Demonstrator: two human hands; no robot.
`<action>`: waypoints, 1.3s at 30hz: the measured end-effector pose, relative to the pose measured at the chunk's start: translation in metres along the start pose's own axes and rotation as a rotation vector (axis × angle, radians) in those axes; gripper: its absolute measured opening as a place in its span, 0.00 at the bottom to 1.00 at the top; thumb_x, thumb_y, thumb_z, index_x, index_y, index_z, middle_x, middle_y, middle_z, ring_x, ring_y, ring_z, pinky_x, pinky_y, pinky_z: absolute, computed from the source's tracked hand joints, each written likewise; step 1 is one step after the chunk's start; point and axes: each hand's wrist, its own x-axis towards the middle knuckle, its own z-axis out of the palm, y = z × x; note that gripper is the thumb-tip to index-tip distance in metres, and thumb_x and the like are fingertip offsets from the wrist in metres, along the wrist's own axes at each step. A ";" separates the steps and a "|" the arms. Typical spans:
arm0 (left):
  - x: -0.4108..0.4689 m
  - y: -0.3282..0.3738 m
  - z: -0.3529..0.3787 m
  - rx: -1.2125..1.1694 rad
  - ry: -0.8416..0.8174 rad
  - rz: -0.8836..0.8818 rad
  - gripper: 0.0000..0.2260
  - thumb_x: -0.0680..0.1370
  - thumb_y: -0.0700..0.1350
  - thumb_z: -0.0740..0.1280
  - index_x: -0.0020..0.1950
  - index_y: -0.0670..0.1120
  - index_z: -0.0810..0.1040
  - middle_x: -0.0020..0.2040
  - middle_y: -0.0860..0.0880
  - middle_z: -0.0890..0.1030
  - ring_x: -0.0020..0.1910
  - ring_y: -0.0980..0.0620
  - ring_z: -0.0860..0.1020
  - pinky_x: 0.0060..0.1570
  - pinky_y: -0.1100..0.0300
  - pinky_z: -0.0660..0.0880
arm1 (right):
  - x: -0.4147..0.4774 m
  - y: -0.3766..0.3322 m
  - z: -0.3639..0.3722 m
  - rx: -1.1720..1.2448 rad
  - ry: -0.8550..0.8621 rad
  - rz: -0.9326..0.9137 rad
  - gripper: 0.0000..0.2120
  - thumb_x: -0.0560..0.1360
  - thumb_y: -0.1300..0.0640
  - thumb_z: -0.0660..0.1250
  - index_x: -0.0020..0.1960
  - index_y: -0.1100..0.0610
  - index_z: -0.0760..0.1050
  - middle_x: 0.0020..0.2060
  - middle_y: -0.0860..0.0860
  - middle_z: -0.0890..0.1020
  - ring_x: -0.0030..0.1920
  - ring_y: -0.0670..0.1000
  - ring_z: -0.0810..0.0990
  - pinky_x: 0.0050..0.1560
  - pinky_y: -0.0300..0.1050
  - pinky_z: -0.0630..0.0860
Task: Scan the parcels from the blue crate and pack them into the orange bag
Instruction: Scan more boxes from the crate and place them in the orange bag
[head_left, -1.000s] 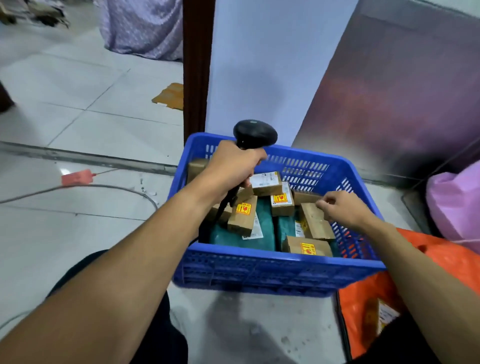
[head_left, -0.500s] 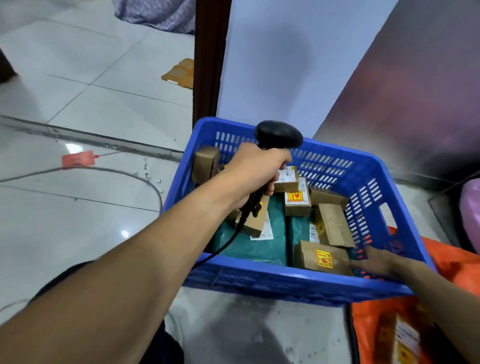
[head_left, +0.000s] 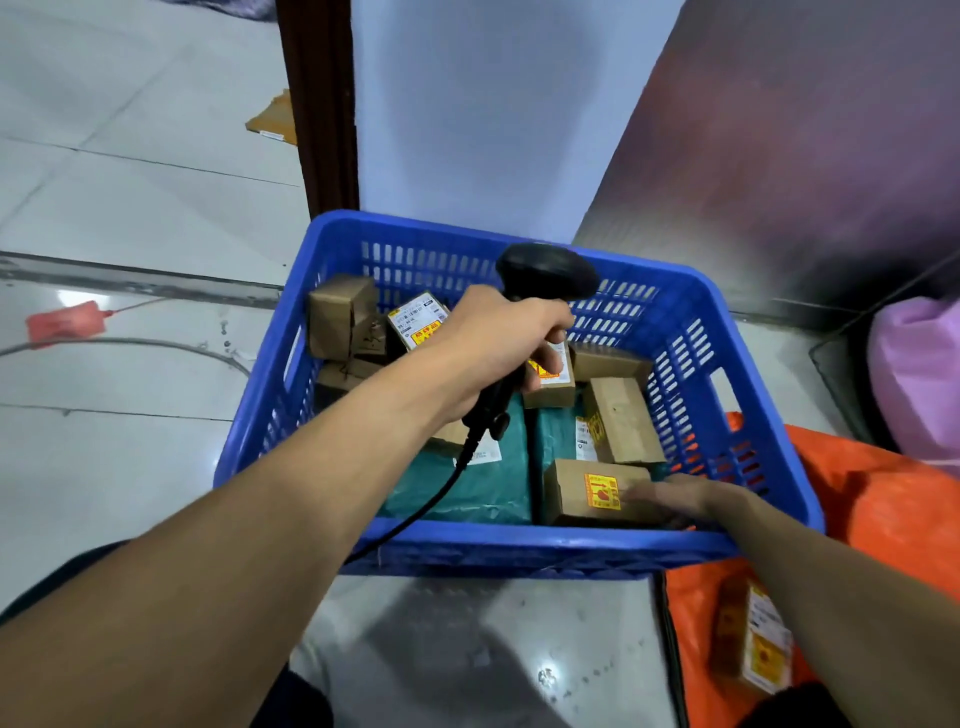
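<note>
While my left hand (head_left: 498, 353) grips the black barcode scanner (head_left: 545, 270) at frame centre above the blue crate (head_left: 519, 556), my right hand (head_left: 670, 499) lies lower right inside it, fingers stretched flat against a yellow-stickered cardboard parcel (head_left: 582, 493). Orange bag (head_left: 883, 509): right edge, touching the crate, one labelled box (head_left: 758, 639) inside.

Slotted blue plastic crate (head_left: 691, 332), matt brown cardboard parcels (head_left: 621, 421) (yellow paper stickers), glossy floor tiles (head_left: 130, 208), woven orange bag (head_left: 883, 499)
</note>
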 end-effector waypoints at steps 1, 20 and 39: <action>0.000 0.000 0.000 0.001 0.001 -0.007 0.07 0.78 0.45 0.70 0.44 0.42 0.81 0.32 0.45 0.83 0.25 0.50 0.73 0.27 0.63 0.71 | 0.000 -0.001 0.001 0.023 -0.002 0.009 0.31 0.75 0.33 0.67 0.67 0.57 0.73 0.60 0.57 0.80 0.58 0.56 0.81 0.68 0.54 0.75; 0.005 -0.003 -0.008 0.028 0.023 -0.030 0.08 0.78 0.46 0.71 0.44 0.42 0.82 0.35 0.43 0.85 0.26 0.51 0.73 0.23 0.64 0.70 | 0.032 -0.024 0.011 0.629 0.103 0.259 0.40 0.70 0.33 0.74 0.67 0.60 0.67 0.57 0.61 0.79 0.58 0.63 0.81 0.64 0.60 0.78; 0.001 0.002 0.001 0.037 -0.057 0.014 0.08 0.78 0.46 0.71 0.47 0.41 0.82 0.38 0.43 0.85 0.26 0.51 0.73 0.26 0.62 0.71 | 0.024 -0.024 0.004 0.647 0.037 0.261 0.40 0.68 0.37 0.79 0.66 0.61 0.68 0.53 0.62 0.79 0.49 0.61 0.82 0.46 0.51 0.83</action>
